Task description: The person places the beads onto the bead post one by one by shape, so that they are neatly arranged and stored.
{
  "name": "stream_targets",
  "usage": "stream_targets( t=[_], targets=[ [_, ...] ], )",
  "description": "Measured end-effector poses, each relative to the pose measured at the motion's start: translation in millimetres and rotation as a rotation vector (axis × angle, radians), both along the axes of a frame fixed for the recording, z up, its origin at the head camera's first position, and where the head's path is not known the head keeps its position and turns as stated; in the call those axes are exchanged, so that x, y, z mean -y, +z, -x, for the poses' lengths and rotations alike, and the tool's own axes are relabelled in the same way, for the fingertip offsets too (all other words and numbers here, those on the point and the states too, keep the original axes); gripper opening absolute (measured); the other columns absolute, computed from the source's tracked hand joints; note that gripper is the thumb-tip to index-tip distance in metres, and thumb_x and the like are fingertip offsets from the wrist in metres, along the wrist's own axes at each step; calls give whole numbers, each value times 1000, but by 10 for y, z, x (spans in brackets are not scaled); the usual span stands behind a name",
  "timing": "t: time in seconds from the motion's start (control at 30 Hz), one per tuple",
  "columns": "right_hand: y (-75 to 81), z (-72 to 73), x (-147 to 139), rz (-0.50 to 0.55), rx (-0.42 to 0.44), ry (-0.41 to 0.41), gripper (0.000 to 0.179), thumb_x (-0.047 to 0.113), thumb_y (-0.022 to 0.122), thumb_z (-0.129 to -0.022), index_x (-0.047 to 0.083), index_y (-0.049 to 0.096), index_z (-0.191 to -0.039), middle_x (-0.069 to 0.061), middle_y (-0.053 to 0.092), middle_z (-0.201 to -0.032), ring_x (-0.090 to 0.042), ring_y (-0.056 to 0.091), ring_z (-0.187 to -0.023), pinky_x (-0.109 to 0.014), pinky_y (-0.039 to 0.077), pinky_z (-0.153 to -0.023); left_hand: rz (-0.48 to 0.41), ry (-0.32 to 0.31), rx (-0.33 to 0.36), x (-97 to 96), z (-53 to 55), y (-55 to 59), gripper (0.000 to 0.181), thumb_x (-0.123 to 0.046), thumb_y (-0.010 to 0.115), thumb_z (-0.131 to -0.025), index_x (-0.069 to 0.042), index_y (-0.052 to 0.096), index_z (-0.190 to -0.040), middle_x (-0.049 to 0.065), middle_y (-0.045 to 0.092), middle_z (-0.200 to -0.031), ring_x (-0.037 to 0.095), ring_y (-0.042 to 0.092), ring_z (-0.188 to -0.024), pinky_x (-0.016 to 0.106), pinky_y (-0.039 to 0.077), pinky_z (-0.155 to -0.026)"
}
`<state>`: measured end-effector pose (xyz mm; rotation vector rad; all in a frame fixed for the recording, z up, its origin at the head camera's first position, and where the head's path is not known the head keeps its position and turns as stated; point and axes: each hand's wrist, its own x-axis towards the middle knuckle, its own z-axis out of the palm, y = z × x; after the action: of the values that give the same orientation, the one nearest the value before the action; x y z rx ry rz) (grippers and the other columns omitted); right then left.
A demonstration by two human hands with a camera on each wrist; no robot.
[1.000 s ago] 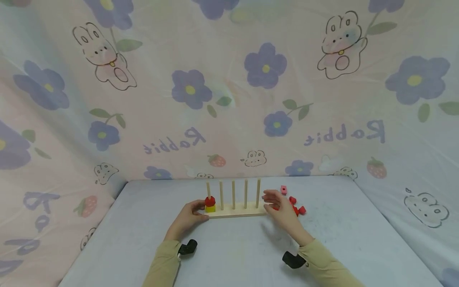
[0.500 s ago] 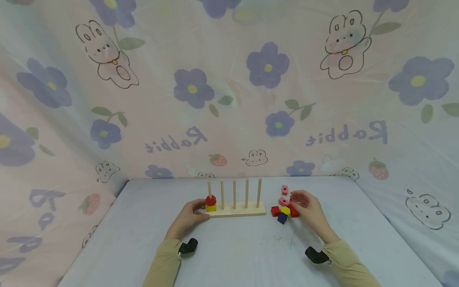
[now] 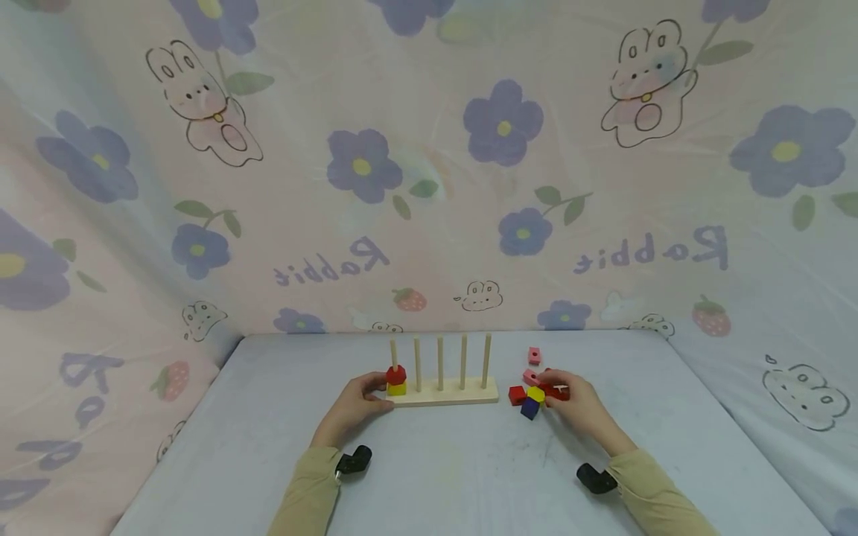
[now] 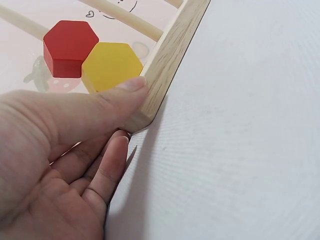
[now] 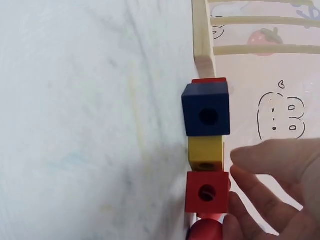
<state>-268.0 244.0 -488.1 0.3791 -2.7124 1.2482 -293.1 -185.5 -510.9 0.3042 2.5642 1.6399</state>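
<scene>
My left hand (image 3: 350, 408) grips the left end of a wooden peg stand (image 3: 445, 399) with several upright pegs. In the left wrist view its thumb lies along the end, beside a yellow hexagonal bead (image 4: 112, 65); the other fingers are at the outer edge. A red hexagonal bead (image 4: 70, 45) sits above the yellow one on the leftmost peg. My right hand (image 3: 582, 408) is among loose beads right of the stand, thumb and fingers apart. Close to its fingertips are a red cube (image 5: 195, 182) with a hole, a yellow bead (image 5: 205, 149) and a dark blue cube (image 5: 196, 102).
Two pink beads (image 3: 534, 356) lie behind the loose pieces, and another red bead (image 3: 517, 395) lies toward the stand. The white table (image 3: 436, 476) ends at a patterned cloth (image 3: 429, 223) behind. Black wrist cameras (image 3: 355, 459) are worn on both wrists.
My right hand has moved from the stand's right end rightward to the loose beads, then lowered slightly among them. The left hand keeps its grip on the stand.
</scene>
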Motion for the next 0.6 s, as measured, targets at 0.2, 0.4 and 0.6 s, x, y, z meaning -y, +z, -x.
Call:
stream_targets(
  t=[0.2, 0.4, 0.6],
  targets=[
    [-51, 30, 12, -36, -3, 4, 34, -9, 65, -84, 5, 64, -115, -16, 59, -123, -40, 47, -120, -53, 42, -95, 12, 6, -3, 3, -3, 8, 58, -13, 81, -76, -6, 57, -128, 10, 61, -118, 19, 60, -85, 36, 49, -81],
    [-51, 42, 24, -63, -16, -4, 35, -9, 66, -83, 6, 65, -114, -16, 59, -120, -39, 50, -115, -54, 42, -94, 15, -1, -15, 2, 14, -5, 57, -13, 81, -77, -7, 58, -128, 11, 60, -119, 18, 60, -85, 34, 50, -81],
    [-54, 65, 33, -108, -37, 17, 37, -6, 72, -80, 7, 67, -114, -12, 62, -117, -37, 52, -113, -54, 42, -95, 8, 0, -18, 2, 20, -4, 56, -12, 80, -77, -6, 58, -128, 11, 61, -118, 18, 60, -84, 33, 50, -80]
  ],
)
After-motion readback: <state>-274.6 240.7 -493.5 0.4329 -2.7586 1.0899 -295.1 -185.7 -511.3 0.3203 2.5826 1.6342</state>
